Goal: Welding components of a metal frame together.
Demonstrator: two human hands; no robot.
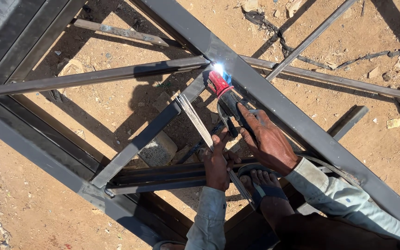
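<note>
Gripping red-tipped black electrode holder [225, 99] w/ right hand [267, 141] fingers; left hand [217, 162] clenched on rod bundle [200, 125].

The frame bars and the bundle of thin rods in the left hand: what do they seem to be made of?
The frame bars look like dark, dull steel tube: flat faces, grey sheen, a bright arc at the joint. The thin rods, held by the left hand, look like grey coated metal, probably welding rods.
</note>
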